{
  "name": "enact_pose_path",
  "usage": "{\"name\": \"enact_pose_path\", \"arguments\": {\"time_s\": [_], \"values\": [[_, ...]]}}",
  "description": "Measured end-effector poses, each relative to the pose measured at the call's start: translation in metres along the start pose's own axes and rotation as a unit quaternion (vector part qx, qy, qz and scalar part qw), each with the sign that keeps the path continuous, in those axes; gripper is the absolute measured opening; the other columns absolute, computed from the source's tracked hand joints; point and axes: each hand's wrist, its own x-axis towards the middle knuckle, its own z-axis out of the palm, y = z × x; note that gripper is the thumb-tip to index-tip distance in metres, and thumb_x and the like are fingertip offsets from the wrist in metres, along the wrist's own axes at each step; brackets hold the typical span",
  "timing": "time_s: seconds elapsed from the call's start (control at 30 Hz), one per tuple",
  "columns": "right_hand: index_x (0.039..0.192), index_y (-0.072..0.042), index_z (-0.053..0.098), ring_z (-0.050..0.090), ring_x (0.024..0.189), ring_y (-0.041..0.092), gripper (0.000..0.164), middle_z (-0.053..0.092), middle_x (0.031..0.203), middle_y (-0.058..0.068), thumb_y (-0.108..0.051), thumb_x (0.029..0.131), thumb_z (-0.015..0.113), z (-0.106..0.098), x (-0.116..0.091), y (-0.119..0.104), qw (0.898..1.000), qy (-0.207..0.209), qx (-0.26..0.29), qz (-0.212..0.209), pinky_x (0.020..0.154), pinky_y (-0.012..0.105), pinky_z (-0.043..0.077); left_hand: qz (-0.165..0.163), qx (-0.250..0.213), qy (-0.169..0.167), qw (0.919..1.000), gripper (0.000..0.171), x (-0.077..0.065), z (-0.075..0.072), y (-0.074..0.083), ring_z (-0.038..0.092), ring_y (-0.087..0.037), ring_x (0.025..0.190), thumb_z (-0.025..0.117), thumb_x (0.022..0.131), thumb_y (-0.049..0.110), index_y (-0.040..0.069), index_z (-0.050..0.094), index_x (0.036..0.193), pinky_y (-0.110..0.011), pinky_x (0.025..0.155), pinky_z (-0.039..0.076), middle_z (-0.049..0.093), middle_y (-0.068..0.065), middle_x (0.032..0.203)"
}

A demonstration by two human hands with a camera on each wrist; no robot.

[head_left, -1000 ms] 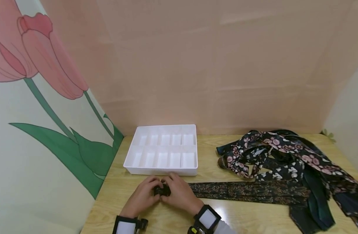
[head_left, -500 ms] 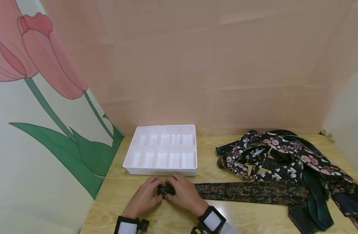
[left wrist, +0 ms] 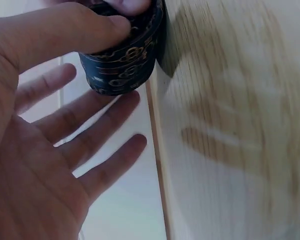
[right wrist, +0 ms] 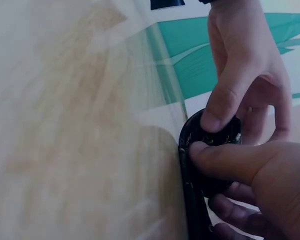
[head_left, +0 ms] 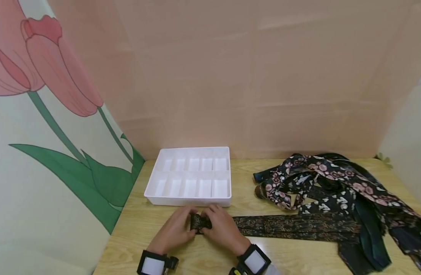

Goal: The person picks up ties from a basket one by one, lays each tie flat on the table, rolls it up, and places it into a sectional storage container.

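Head view: low centre of frame, left hand and right hand pinch the rolled end of a dark patterned tie on the bench, just below the white divided tray. Left wrist view: thumb presses the roll at top, other fingers spread straight. Right wrist view: both thumbs clamp the roll, right of centre.

I see a compartment tray on the surface, toward the back left, close to the wall panel on its left. Just in front of the tray, my two hands meet around the rolled end of a tie; its flat length runs off to the right. Behind that length, at the right, lies a pile of ties.
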Motion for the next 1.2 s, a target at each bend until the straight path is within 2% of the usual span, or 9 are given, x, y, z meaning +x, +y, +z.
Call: {"name": "enact_pose_path", "arguments": {"time_s": [0.1,0.23,0.43,0.53,0.67,0.8,0.87,1.0,1.2], "values": [[0.118,-0.015,0.072,0.06,0.114,0.02,0.047,0.067,0.123,0.001,-0.036,0.081,0.093,-0.004,0.0,0.002,1.0,-0.02,-0.001,0.009,0.096,0.042,0.057,-0.001,-0.011,-0.004,0.9999,0.042,0.001,0.001,0.001,0.063,-0.013,0.118,0.086,0.086,0.011,0.021,0.065,0.121,-0.039,0.101,0.057,0.064,0.005,0.125],[0.125,-0.016,0.072,0.059,0.116,0.022,0.056,0.064,0.127,0.003,-0.043,0.081,0.092,-0.006,0.0,0.002,1.0,-0.024,-0.004,0.0,0.095,0.044,0.057,0.006,0.006,-0.006,0.9999,0.037,0.002,0.0,0.002,0.063,-0.01,0.113,0.086,0.086,0.014,0.024,0.069,0.117,-0.037,0.097,0.058,0.063,0.008,0.124],[0.116,-0.016,0.075,0.057,0.107,0.018,0.048,0.063,0.117,0.0,-0.037,0.078,0.095,-0.008,-0.001,0.004,1.0,-0.022,-0.007,0.003,0.09,0.04,0.055,-0.002,-0.029,-0.01,0.9995,0.044,0.002,0.004,0.004,0.063,-0.012,0.118,0.084,0.087,0.012,0.023,0.065,0.124,-0.038,0.1,0.058,0.062,0.007,0.128],[0.121,-0.017,0.074,0.057,0.109,0.019,0.053,0.063,0.12,0.0,-0.043,0.079,0.094,-0.009,-0.003,0.004,1.0,-0.029,-0.005,0.003,0.091,0.04,0.055,0.005,-0.017,-0.011,0.9998,0.041,0.001,0.004,0.004,0.063,-0.011,0.116,0.084,0.086,0.011,0.023,0.066,0.121,-0.038,0.099,0.058,0.062,0.006,0.126],[0.122,-0.019,0.073,0.057,0.108,0.019,0.049,0.062,0.118,-0.001,-0.041,0.082,0.091,-0.011,-0.003,0.003,1.0,-0.023,0.002,0.004,0.089,0.04,0.055,0.004,0.0,-0.006,1.0,0.041,0.001,0.002,0.005,0.063,-0.012,0.115,0.086,0.086,0.016,0.024,0.07,0.124,-0.04,0.099,0.058,0.062,0.007,0.126],[0.118,-0.015,0.075,0.057,0.108,0.021,0.045,0.063,0.116,0.001,-0.032,0.08,0.092,-0.012,-0.003,0.004,0.999,-0.026,-0.021,0.008,0.092,0.042,0.054,0.001,-0.017,-0.007,0.9998,0.049,0.002,0.003,0.007,0.063,-0.013,0.121,0.086,0.086,0.017,0.024,0.065,0.13,-0.042,0.103,0.058,0.063,0.007,0.13],[0.12,-0.014,0.074,0.057,0.109,0.021,0.05,0.064,0.117,0.001,-0.035,0.079,0.093,-0.013,-0.003,0.005,0.999,-0.03,-0.04,0.003,0.094,0.042,0.054,0.004,-0.02,-0.008,0.9998,0.05,0.003,0.003,0.007,0.064,-0.012,0.122,0.086,0.086,0.015,0.024,0.064,0.129,-0.041,0.103,0.057,0.064,0.007,0.13],[0.123,-0.017,0.073,0.056,0.109,0.019,0.055,0.063,0.118,0.0,-0.045,0.079,0.093,-0.017,-0.004,0.004,0.998,-0.035,-0.042,-0.016,0.092,0.041,0.054,0.019,-0.003,0.002,0.9998,0.042,0.002,0.003,0.007,0.064,-0.011,0.115,0.086,0.084,0.013,0.024,0.069,0.121,-0.038,0.098,0.059,0.065,0.008,0.124],[0.116,-0.016,0.073,0.058,0.112,0.021,0.049,0.066,0.117,0.0,-0.039,0.078,0.094,-0.019,-0.003,0.004,0.998,-0.044,-0.05,-0.014,0.096,0.043,0.054,0.021,-0.012,-0.01,0.9997,0.046,0.003,0.003,0.008,0.064,-0.011,0.118,0.088,0.085,0.016,0.024,0.068,0.125,-0.038,0.101,0.058,0.064,0.009,0.127]]}}
